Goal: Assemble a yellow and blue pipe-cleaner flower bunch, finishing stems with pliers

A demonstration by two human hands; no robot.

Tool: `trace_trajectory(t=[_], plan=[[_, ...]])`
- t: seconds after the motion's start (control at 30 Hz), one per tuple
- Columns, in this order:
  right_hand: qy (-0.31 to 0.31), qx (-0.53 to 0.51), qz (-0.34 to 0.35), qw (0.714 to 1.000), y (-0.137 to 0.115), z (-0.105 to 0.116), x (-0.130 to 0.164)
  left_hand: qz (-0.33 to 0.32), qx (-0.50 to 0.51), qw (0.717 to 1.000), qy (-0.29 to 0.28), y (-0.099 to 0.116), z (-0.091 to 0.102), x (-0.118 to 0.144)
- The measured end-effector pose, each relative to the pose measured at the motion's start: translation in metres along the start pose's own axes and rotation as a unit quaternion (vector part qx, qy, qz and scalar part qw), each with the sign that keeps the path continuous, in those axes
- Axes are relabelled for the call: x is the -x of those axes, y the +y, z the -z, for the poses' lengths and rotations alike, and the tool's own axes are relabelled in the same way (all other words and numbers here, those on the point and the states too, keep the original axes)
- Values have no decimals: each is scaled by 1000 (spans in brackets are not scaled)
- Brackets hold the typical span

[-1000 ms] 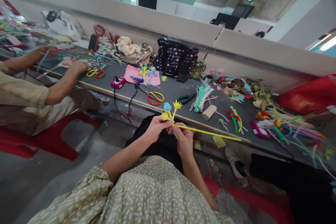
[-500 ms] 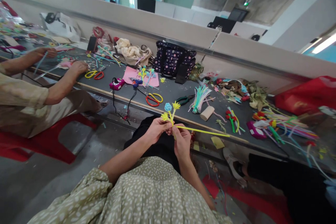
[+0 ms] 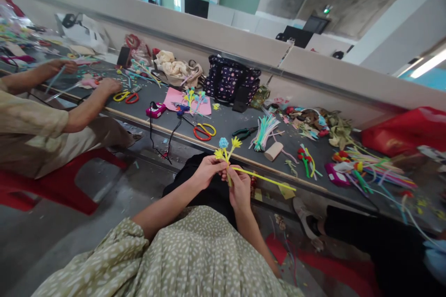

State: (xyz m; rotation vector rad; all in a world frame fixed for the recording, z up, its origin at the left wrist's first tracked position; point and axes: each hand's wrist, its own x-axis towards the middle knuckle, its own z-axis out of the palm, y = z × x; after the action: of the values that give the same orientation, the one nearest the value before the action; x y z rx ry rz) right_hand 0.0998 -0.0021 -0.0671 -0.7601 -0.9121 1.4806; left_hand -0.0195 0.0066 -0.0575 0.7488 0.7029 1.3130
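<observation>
My left hand (image 3: 209, 171) pinches the stems of a small bunch of pipe-cleaner flowers (image 3: 227, 151), two yellow heads and one blue, pointing up. My right hand (image 3: 240, 188) is closed on the lower stems, right against the left fingertips. From between the hands a long yellow pipe cleaner (image 3: 268, 178) sticks out to the right and slopes slightly down. Its near end is hidden at the fingers. Both hands are above my lap, before the table edge. Beyond them lie red-and-yellow scissors (image 3: 204, 132) and dark pliers (image 3: 245, 132).
On the dark table (image 3: 223, 123) lie a pipe-cleaner bundle (image 3: 265, 132), a pink sheet (image 3: 170, 99) with finished flowers, a glue gun (image 3: 182, 109) and a polka-dot bag (image 3: 232, 79). A co-worker's hands (image 3: 109, 86) are at the left. Another person's leg (image 3: 351, 225) shows at the right.
The free end of the yellow pipe cleaner has swung down and a little left. Both hands keep their grip on the flower stems. The view has shifted slightly.
</observation>
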Motion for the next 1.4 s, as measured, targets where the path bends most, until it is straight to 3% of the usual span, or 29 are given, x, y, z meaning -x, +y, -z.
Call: trace_trajectory(t=[0.13,0.23,0.37,0.63,0.8,1.03,1.2,1.4], plan=[[-16,-65,-104,992,-2,4,0,31,5,999,-43,4,2,1],[-16,-86,-133,987,-2,6,1,48,-2,998,-44,7,2,3],[2,-58,-78,995,-3,3,3,50,-13,997,-56,7,-1,3],[62,-15,8,998,-4,4,-3,25,29,999,13,-6,0,-1],[77,-8,49,996,-4,5,-6,25,33,999,21,-7,-3,1],[88,152,167,970,-1,5,-2,-34,2,999,25,-4,-15,0],[59,174,168,969,-1,6,0,-26,3,999,25,-2,-13,-2],[18,46,51,997,-4,2,-3,-6,8,1000,14,2,-11,-1]])
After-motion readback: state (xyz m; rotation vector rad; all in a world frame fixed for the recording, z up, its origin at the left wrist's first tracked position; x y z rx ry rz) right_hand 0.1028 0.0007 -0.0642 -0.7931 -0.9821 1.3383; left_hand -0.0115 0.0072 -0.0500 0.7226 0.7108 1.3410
